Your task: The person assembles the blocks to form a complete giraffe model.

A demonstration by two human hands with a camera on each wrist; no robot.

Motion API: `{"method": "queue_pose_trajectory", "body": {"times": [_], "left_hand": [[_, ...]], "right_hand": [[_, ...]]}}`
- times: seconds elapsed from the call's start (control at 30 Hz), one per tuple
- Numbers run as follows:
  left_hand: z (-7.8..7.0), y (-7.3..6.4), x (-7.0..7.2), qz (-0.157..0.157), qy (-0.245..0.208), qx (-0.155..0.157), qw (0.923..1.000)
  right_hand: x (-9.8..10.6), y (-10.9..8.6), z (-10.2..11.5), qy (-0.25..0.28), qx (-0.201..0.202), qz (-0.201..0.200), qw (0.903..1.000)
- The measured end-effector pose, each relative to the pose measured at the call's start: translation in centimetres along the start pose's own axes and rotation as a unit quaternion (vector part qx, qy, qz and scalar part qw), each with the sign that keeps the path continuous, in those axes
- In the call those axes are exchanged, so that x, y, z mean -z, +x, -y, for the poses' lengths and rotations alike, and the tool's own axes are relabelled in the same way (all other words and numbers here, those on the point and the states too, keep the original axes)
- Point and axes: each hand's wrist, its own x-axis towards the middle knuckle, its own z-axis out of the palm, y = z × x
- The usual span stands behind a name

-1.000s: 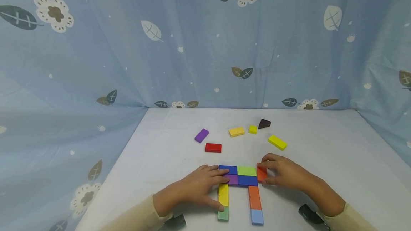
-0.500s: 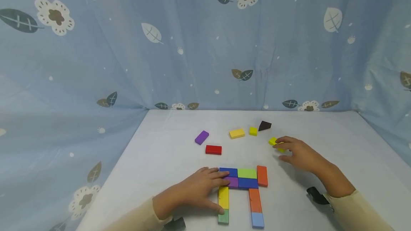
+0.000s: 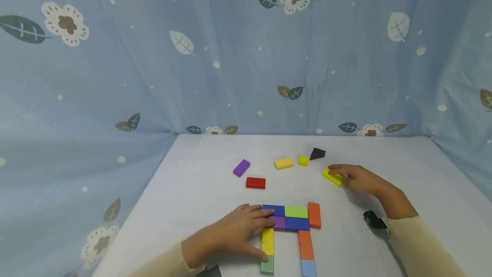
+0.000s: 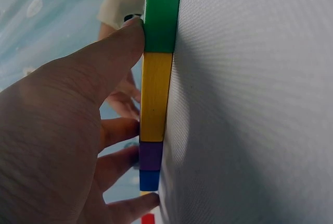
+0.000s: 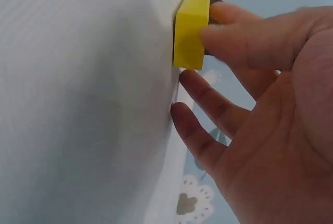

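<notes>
My left hand (image 3: 234,232) rests with spread fingers on a flat block figure, fingertips touching a blue block (image 3: 279,210) and a purple block (image 3: 280,223). Its thumb touches a green block (image 3: 267,267), below a longer yellow block (image 3: 267,243). The figure's right side has a lime block (image 3: 296,212), a second blue block (image 3: 297,224), two orange blocks (image 3: 314,215) and a light blue block (image 3: 308,267). Farther back, my right hand (image 3: 363,180) pinches a bright yellow block (image 5: 190,39) between thumb and index finger; the block lies at table level.
Loose on the white table (image 3: 207,191) lie a purple block (image 3: 241,168), a red block (image 3: 256,183), a pale yellow block (image 3: 284,163), a small yellow block (image 3: 303,160) and a dark block (image 3: 317,154). A blue patterned curtain (image 3: 230,72) hangs behind.
My right hand has let go of the upper-right orange block and moved back and right to the bright yellow block, which it now pinches. My left hand has stayed on the figure.
</notes>
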Motion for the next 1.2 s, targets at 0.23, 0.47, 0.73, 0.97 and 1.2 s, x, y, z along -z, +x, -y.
{"method": "queue_pose_trajectory", "body": {"times": [0.23, 0.47, 0.73, 0.97, 1.2], "left_hand": [[0.1, -0.1, -0.1, -0.001, 0.003, -0.001, 1.0], [0.1, -0.3, -0.1, -0.012, 0.001, -0.005, 0.9999], [0.0, -0.2, -0.1, -0.013, -0.004, -0.005, 0.9999], [0.0, -0.1, -0.1, -0.011, -0.001, -0.005, 0.9999], [0.1, -0.1, -0.2, -0.011, 0.004, -0.009, 0.9999]], "right_hand": [[-0.3, 0.4, 0.1, -0.043, 0.023, -0.003, 0.9988], [-0.9, 1.0, 0.8, -0.078, 0.012, -0.032, 0.9964], [-1.6, 1.3, 1.9, -0.064, -0.011, -0.01, 0.9979], [-1.9, 1.2, 2.3, -0.07, -0.005, 0.005, 0.9975], [-2.5, 1.5, 2.7, -0.043, -0.016, 0.001, 0.9989]]}}
